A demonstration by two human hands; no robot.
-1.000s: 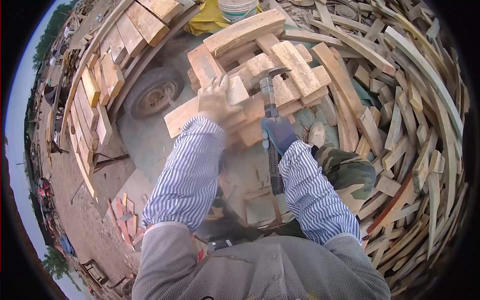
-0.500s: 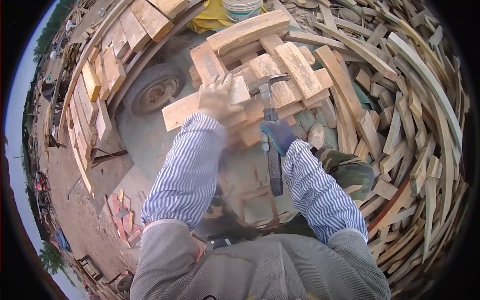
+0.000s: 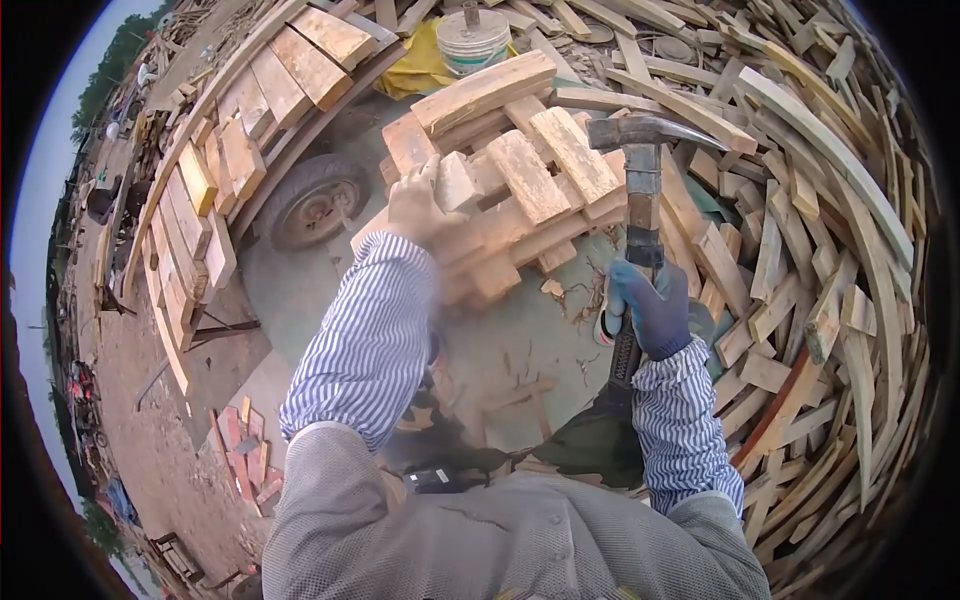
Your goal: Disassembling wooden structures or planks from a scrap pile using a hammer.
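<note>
My right hand [image 3: 657, 308], in a blue-grey glove, is wrapped round the handle of a claw hammer [image 3: 643, 185]. The hammer stands nearly upright, head up, right of a crisscross stack of short wooden blocks [image 3: 530, 180]. At the stack's left side, my left hand [image 3: 418, 205], in a pale glove, grips a short wooden board [image 3: 370, 228]. The hand hides most of that board. Just right of its fingers is the pale end of a wooden block [image 3: 457, 182]. Both forearms wear blue-and-white striped sleeves.
A wheel [image 3: 312, 203] lies left of the stack, beside a curved-looking rack of boards [image 3: 275, 85]. Behind stands a white bucket [image 3: 473, 42] by yellow sheeting [image 3: 415, 65]. Loose timber [image 3: 790, 250] heaps up on the right. Reddish wood pieces [image 3: 245, 455] lie at lower left.
My right hand has swung the hammer to the right and raised it off the stack. The board under my left hand has shifted or turned, and less of it shows.
</note>
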